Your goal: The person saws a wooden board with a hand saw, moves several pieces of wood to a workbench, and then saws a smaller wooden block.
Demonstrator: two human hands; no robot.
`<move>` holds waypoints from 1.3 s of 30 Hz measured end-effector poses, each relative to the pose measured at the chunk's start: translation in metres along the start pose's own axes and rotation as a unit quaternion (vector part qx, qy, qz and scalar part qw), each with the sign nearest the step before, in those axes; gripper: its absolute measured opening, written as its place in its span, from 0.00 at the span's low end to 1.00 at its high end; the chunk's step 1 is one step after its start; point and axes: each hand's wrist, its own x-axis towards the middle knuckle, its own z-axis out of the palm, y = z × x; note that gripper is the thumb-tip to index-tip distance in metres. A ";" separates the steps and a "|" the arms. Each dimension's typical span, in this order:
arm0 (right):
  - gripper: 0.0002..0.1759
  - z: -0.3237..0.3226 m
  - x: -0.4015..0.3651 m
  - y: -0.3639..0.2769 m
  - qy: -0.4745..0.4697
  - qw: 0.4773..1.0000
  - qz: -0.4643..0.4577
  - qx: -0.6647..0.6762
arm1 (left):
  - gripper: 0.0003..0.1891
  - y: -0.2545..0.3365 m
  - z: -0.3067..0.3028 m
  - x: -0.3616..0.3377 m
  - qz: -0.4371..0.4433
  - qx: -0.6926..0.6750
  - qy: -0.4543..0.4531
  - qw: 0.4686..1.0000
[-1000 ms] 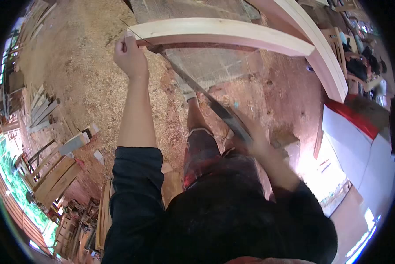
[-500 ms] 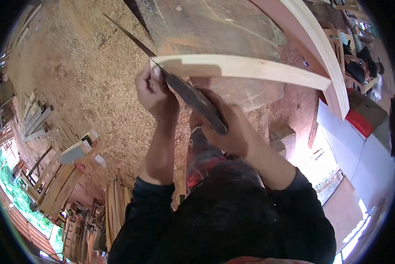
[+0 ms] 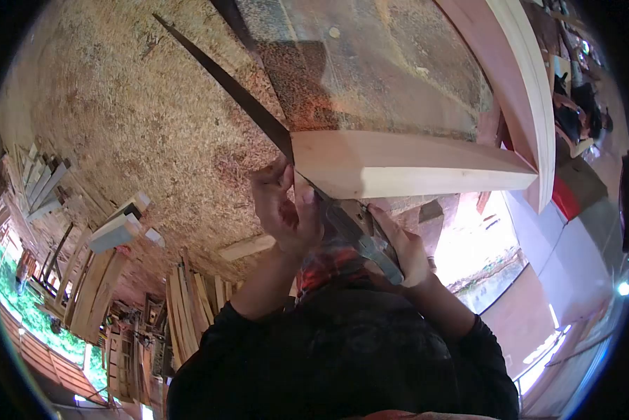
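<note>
A long handsaw (image 3: pixel 248 101) lies slantwise across the left end of a pale wooden beam (image 3: pixel 412 171), its tip pointing to the upper left. My right hand (image 3: pixel 402 248) is closed round the saw's handle, below the beam. At the beam's left end, on the far side of the blade, my left hand (image 3: pixel 290 210) has curled fingers. A small pale piece of wood (image 3: pixel 301 185) shows between its thumb and fingers, beside the blade. The beam's right end meets a large curved wooden piece (image 3: pixel 531 91).
A worn, dusty board (image 3: pixel 370 63) lies beyond the beam. Sawdust covers the ground (image 3: pixel 153 133). Wood strips (image 3: pixel 185 308) and planks (image 3: pixel 97 290) lie at lower left, near a grey-white block (image 3: pixel 115 232). Pale sheets (image 3: pixel 581 252) stand on the right.
The saw and both hands appear lower and further right in the view. The beam also appears lower, with more of its broad face showing. The saw's blade shows more of its side.
</note>
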 end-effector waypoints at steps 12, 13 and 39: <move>0.46 0.005 0.000 0.005 0.011 0.999 -0.027 -0.020 | 0.21 0.011 0.004 0.011 0.078 0.099 0.029 0.992; 0.48 0.007 0.001 0.005 0.005 1.000 -0.009 0.025 | 0.18 0.010 0.007 0.011 0.064 0.056 0.043 0.995; 0.28 0.021 -0.056 0.115 0.103 0.966 -0.233 0.040 | 0.19 -0.014 0.025 0.012 0.082 -0.034 0.156 0.984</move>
